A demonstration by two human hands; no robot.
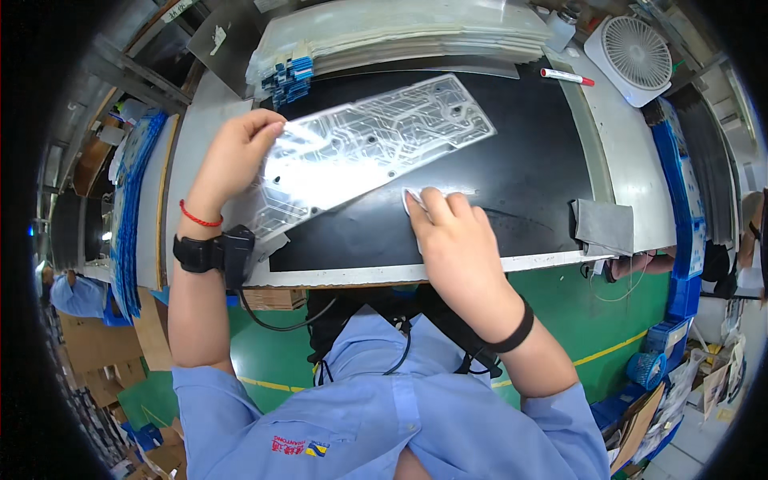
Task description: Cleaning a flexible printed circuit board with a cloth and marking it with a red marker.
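The place looks like a factory workshop. A long white-topped workbench [644,184] carries a flat black rectangular mat [528,184], with a thick stack of thin, pale translucent sheets [400,48] along its far side. A clear rectangular panel with circuit-like lines [376,136] suggests production work. The green smooth floor [560,312] is marked with a straight yellow line [612,350]. Brown cardboard boxes [92,340] crowd the near left, a round blue plastic basket [646,368] stands near right, and the person wears a light-blue uniform-like shirt [320,424].
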